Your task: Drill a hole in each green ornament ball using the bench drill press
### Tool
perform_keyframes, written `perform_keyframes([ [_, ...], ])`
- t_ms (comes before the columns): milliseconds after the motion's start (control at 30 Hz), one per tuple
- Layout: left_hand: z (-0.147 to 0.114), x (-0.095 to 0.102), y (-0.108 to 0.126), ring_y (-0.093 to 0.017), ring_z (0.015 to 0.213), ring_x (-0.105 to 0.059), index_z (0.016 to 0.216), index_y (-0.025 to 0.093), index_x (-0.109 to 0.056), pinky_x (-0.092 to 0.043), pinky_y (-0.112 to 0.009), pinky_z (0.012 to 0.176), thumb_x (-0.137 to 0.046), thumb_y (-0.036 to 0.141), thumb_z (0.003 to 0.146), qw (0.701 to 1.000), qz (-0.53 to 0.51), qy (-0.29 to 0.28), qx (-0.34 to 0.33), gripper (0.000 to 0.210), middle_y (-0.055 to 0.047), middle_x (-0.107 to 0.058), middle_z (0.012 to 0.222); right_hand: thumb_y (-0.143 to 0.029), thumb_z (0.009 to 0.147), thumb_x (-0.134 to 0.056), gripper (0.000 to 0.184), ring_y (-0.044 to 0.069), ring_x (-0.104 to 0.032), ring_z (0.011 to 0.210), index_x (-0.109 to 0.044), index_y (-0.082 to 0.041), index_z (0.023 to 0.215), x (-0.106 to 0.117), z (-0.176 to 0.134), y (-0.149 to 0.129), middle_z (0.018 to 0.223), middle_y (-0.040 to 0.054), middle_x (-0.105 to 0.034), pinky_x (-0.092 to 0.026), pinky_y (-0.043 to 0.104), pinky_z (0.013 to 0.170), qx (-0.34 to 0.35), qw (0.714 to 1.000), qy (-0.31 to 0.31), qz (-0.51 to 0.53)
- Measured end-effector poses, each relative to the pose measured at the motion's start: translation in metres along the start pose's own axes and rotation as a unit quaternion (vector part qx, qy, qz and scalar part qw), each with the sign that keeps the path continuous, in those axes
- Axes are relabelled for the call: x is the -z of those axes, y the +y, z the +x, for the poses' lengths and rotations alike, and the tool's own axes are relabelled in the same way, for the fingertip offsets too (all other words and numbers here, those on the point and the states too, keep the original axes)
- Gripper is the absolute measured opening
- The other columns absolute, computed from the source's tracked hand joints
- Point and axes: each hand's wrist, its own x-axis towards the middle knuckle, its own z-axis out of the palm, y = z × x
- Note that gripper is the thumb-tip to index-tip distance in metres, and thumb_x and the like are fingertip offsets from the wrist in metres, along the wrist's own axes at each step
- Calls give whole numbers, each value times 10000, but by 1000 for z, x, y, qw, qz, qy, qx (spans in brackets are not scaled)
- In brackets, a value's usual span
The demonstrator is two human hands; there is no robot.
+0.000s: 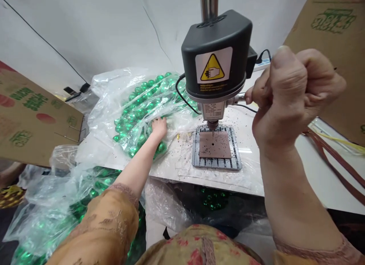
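My right hand (pixel 288 86) is closed in a fist around the feed handle (pixel 239 99) of a black bench drill press (pixel 216 52). On the left, my left hand (pixel 159 127) reaches among shiny green balls (pixel 139 105) in a clear plastic bag (pixel 105 94). Its fingers are bent downward, and whatever they grip is hidden. Below the drill chuck (pixel 212 124) lies a brown square plate (pixel 215 148) with a small dark hole, resting on the slotted metal base (pixel 236 162). Dark shavings are scattered over both. No ball sits under the chuck.
Cardboard boxes stand at the left (pixel 37 109) and right (pixel 333 67). More bagged green balls (pixel 94 192) lie below the table's front edge. A brown strap (pixel 336 162) crosses the white table (pixel 310 181) at right. Another person's arm (pixel 11 173) shows at far left.
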Motion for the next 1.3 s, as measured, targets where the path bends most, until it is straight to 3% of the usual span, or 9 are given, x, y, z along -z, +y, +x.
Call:
perform_keyframes([
  [100,-1,-1,1,-366,1171,-606,1207,139,-651,-469,-452,969,-640,219,881,999,-43,21,-21,336,-196,-666,1221,-218,911,-624,420,28,-342,440,-356,-200,588,1,-1,-1,476,-80,-335,-239,279,481,5,1000,-1,-3],
  [167,-11,0,4,-293,1053,-659,1152,161,-671,-518,-394,913,-690,335,878,981,-176,71,-45,325,-127,-701,1097,-237,915,-624,429,23,-346,446,-347,-195,590,2,-2,-2,484,-77,-331,-239,271,493,6,1000,-4,-14],
  [267,-39,-1,16,-180,751,-673,1130,189,-656,-573,-316,682,-719,563,836,869,-481,93,-71,480,-48,-677,949,-245,935,-594,450,17,-367,463,-310,-187,592,3,-4,-2,506,-69,-321,-250,259,518,-6,999,-5,-37],
  [367,-73,-5,35,-130,609,-633,1187,229,-626,-550,-276,536,-678,701,819,753,-654,6,-74,601,-14,-643,896,-265,918,-628,470,45,-356,441,-300,-195,588,5,-4,0,493,-62,-316,-243,286,489,-3,1000,-1,-28],
  [467,-97,-11,57,-146,688,-646,1207,249,-640,-536,-268,547,-589,696,899,704,-704,-39,-79,546,-34,-654,916,-321,897,-662,494,70,-346,425,-302,-207,577,6,-3,3,474,-57,-316,-255,310,454,1,1000,-7,-29],
  [567,-108,-21,75,-164,791,-661,1257,257,-636,-540,-273,615,-541,662,946,704,-703,-52,-85,520,-51,-681,960,-327,898,-660,479,74,-360,430,-320,-212,581,7,-3,3,474,-59,-330,-279,310,459,-6,999,-11,-36],
  [800,-99,-40,88,-204,981,-673,1185,193,-645,-548,-332,888,-856,594,699,722,-680,-12,-124,665,-80,-713,1103,-297,925,-614,453,37,-359,451,-317,-204,596,5,-6,-4,512,-71,-290,-300,261,494,-23,999,-12,-44],
  [1067,-94,-46,95,-216,1107,-659,1284,225,-627,-510,-349,1003,-646,635,898,756,-628,-9,-185,563,-82,-707,1224,-311,935,-601,455,80,-326,430,-310,-212,601,5,-5,-2,500,-51,-279,-287,305,471,-4,998,-23,-51],
  [1300,-96,-52,100,-229,1090,-670,1297,214,-605,-521,-371,976,-735,559,863,754,-619,-11,-219,570,-104,-707,1230,-407,950,-574,467,49,-331,476,-297,-217,625,7,-7,-1,557,-53,-264,-327,265,511,-17,997,-32,-73],
])
